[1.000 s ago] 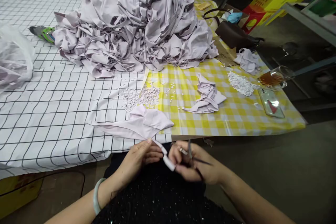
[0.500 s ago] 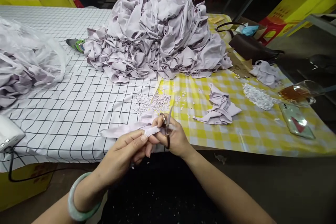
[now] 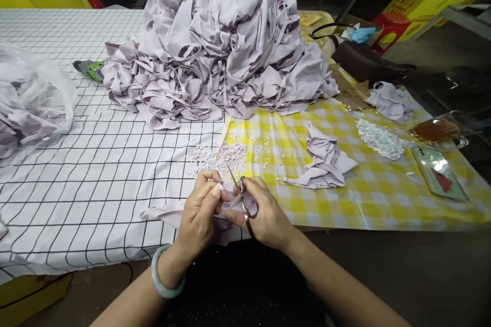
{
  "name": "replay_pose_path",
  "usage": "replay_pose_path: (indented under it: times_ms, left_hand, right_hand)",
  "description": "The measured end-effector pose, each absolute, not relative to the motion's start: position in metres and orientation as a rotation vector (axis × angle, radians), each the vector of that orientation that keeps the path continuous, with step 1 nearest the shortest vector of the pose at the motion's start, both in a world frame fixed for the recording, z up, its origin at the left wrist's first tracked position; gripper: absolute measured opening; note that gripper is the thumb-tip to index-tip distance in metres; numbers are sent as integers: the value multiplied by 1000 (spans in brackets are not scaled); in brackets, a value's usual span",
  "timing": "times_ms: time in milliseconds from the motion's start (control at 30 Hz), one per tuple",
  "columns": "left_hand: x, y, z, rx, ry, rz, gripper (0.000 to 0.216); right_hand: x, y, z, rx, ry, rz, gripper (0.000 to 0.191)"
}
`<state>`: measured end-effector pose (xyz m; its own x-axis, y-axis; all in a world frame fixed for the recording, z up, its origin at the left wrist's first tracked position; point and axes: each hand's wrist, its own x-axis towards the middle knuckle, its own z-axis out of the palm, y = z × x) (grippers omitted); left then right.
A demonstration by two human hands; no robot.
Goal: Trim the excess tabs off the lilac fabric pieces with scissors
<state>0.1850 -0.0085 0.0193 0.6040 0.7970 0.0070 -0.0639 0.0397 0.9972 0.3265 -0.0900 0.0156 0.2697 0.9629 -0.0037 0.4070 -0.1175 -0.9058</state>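
My left hand [image 3: 203, 207] pinches the end of a pale lilac fabric piece [image 3: 169, 213], with a small white tip showing at the thumb. The rest of that fabric trails left and hangs below the hands at the table's edge. A pair of scissors [image 3: 245, 209] is in my right hand [image 3: 266, 212], its fingers in the handles. The blades are spread apart and point up and left, close to the pinched end. Just beyond the hands lie many tiny cut snippets [image 3: 233, 156].
A big heap of lilac fabric [image 3: 230, 46] covers the table's back middle. At left stands a clear plastic bag [image 3: 57, 82] of fabric. To the right are a crumpled fabric piece [image 3: 326, 158], white snippets [image 3: 379, 138], a phone [image 3: 439, 173], a glass mug [image 3: 437, 130] and a brown bag [image 3: 368, 64].
The scissors have turned in my right hand, and their blades now stand open toward my left hand. My left hand has risen, pinching the fabric's end upright. The view has shifted slightly.
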Motion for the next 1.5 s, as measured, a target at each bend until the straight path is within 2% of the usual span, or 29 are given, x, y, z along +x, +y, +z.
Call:
replay_pose_path:
  times_ms: [133,433,900,1233,1500]
  left_hand:
    - [194,-6,17,1559,596,785,33]
    - [206,-1,4,1678,512,843,32]
    - [211,-3,-9,1665,540,814,29]
    - [219,4,-10,1759,529,780,31]
    - [217,18,-1,1905,517,663,30]
  right_hand:
    - [347,-87,26,-1834,-1478,607,43]
    - [356,-85,19,-1918,-1494,628,54]
    - [360,-80,15,-1923,-1458,614,56]
    - [368,-83,5,-2039,-1479,562,45]
    - [390,-75,-1,-2182,-1384,719,51]
